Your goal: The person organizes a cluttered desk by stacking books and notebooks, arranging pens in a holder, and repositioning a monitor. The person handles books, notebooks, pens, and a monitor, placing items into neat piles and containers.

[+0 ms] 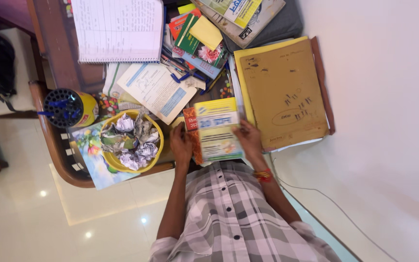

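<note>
A yellow and light-blue booklet lies at the near edge of the crowded desk, on top of an orange booklet. My left hand grips the booklet's left edge, over the orange one. My right hand, with a red thread band at the wrist, holds its right edge. Both arms reach up from my checked shirt at the bottom of the view.
A yellow bowl of crumpled paper sits left of my left hand on a flower-print sheet. A yellow pen holder stands further left. A brown folder lies to the right. An open ruled notebook, printed sheets, pens and stacked books fill the back.
</note>
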